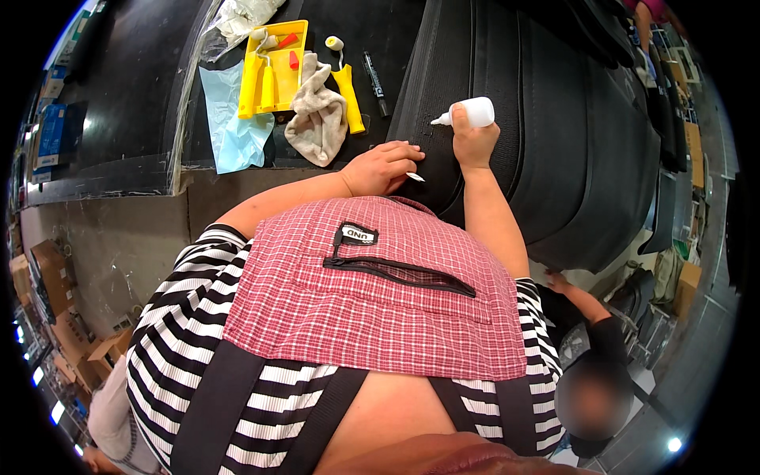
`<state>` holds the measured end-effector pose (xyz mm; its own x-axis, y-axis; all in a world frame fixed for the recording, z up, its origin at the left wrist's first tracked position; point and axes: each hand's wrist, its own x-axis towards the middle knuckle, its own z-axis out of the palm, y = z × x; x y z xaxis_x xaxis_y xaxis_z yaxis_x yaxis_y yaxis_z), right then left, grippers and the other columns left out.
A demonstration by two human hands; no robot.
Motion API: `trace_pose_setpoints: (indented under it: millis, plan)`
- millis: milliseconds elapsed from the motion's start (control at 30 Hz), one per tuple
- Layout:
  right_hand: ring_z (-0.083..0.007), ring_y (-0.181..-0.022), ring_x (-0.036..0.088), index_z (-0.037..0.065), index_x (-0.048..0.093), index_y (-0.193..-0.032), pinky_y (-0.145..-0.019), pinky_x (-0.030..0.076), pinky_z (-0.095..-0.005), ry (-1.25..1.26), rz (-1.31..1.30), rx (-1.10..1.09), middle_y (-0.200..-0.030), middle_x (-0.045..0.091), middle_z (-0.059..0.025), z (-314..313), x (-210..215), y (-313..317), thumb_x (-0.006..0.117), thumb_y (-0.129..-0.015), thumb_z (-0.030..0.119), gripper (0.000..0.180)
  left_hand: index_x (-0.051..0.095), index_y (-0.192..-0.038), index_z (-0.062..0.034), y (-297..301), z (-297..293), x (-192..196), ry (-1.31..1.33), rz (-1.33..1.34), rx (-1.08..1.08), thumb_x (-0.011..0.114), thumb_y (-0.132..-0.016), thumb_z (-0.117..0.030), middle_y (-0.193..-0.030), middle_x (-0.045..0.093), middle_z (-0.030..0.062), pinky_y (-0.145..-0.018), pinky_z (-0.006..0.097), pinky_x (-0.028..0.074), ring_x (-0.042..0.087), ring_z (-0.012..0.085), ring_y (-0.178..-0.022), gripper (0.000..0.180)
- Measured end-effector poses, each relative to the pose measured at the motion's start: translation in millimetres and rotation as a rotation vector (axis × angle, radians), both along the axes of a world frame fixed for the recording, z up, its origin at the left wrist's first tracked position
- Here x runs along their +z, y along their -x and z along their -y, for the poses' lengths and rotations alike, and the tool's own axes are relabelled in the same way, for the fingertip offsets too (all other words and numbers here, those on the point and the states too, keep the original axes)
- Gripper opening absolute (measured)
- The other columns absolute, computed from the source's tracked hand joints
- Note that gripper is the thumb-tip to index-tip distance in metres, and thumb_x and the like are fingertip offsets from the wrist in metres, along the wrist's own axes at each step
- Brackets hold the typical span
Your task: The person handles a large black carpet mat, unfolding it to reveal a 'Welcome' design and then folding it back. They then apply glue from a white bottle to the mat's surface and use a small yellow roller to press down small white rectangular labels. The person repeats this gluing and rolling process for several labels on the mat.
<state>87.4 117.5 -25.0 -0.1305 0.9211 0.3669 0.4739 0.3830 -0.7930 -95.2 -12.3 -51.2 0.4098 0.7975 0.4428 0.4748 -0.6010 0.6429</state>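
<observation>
The right hand (475, 146) wraps its fingers closed around the white squeeze bottle (478, 111), which is tilted over the black ribbed panel (546, 138), nozzle pointing left. The left hand (378, 169) lies at the panel's near-left edge, fingers partly curled; a small white piece (416, 176) projects beneath it, though whether it is gripped cannot be told. A gap separates nozzle and left fingers. Left of the panel edge lie a marker (375, 83), yellow-handled roller (347, 95), cloth (318, 127) and yellow tray (283, 75).

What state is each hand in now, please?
Left hand: curled, small white piece at its edge; grip unclear.
Right hand: closed around a white bottle.
</observation>
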Motion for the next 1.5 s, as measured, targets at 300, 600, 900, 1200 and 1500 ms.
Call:
trace_pose_setpoints:
  millis: [300,600,900,1200,1500]
  plan:
    - [-0.0298,-0.068,0.070,0.003,0.069,-0.080,-0.066,0.054,-0.0384,0.020,0.024,-0.010,-0.073,0.070,-0.0134,-1,2,-1,0.066,-0.086,0.028,0.026,0.061,-0.102,-0.0065,2,-1,-3,-0.021,-0.048,-0.012,0.069,-0.081,-0.003,-0.127,0.061,0.0099,-0.110,0.043,0.042,0.054,0.0277,-0.126,0.022]
    - [-0.0096,-0.064,0.051,0.004,0.064,-0.096,-0.060,0.042,-0.0266,0.688,-1.083,0.057,-0.078,0.060,-0.0019,16,23,-18,0.071,-0.090,0.042,0.039,0.062,-0.101,-0.0072,1,0,0,-0.008,-0.006,-0.001,0.068,-0.082,-0.003,-0.126,0.062,0.0093,-0.109,0.043,0.043,0.055,0.0280,-0.125,0.021]
    - [-0.0139,-0.069,0.044,0.001,0.062,-0.096,-0.066,0.040,-0.0279,1.449,-1.471,0.493,-0.076,0.048,-0.0023,10,42,48,0.058,-0.096,0.052,0.051,0.064,-0.099,-0.0066,24,19,26,0.191,0.251,0.033,0.065,-0.088,-0.001,-0.120,0.065,0.0138,-0.092,0.038,0.051,0.063,0.0317,-0.107,0.012]
    - [-0.0106,-0.055,0.039,0.008,0.050,-0.073,-0.053,0.036,-0.0259,1.781,-1.399,0.340,-0.062,0.044,0.0014,-66,-12,147,0.045,-0.100,0.046,0.047,0.069,-0.102,-0.0070,55,50,35,0.355,0.346,0.269,0.065,-0.091,-0.006,-0.108,0.069,0.0103,-0.086,0.033,0.054,0.067,0.0261,-0.100,0.012]
    - [-0.0160,-0.061,0.052,0.004,0.063,-0.093,-0.054,0.043,-0.0278,1.743,-1.412,0.274,-0.074,0.059,-0.0024,-75,-3,141,0.031,-0.103,0.056,0.062,0.066,-0.106,-0.0012,67,31,75,1.011,1.039,0.515,0.063,-0.097,-0.016,-0.092,0.070,0.0041,-0.074,0.024,0.054,0.065,0.0090,-0.078,0.018]
